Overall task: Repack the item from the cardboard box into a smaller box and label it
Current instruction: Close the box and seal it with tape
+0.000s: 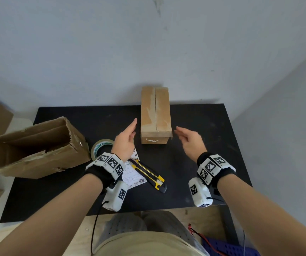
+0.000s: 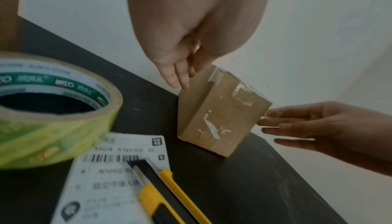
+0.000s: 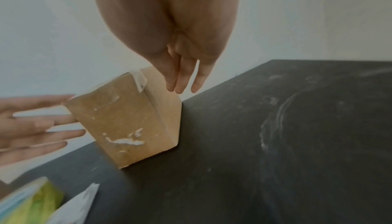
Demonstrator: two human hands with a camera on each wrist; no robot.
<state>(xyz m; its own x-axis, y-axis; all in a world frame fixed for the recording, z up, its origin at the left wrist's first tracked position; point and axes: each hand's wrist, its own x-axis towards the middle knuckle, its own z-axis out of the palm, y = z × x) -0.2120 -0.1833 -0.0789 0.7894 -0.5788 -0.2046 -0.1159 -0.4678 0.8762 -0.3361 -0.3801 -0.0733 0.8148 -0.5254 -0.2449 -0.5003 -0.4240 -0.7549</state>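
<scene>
**Both hands flank the small closed box**

While the small box (image 1: 155,115) lies flat and closed at the middle of the black table (image 1: 194,145), its flaps meeting along a centre seam with tape remnants on top, the left hand (image 1: 125,143) hovers just beside its left face, fingers straight and together, holding nothing. Opposite it, the right hand (image 1: 190,140) hangs just beside the right face with fingers relaxed and slightly spread; whether either hand touches the cardboard cannot be told. To the left, the larger cardboard box (image 1: 36,146) lies on its side, open. Near the left wrist sit a tape roll (image 1: 100,146), a printed label (image 1: 132,175) and a yellow utility knife (image 1: 148,175) lying partly across the label.
</scene>
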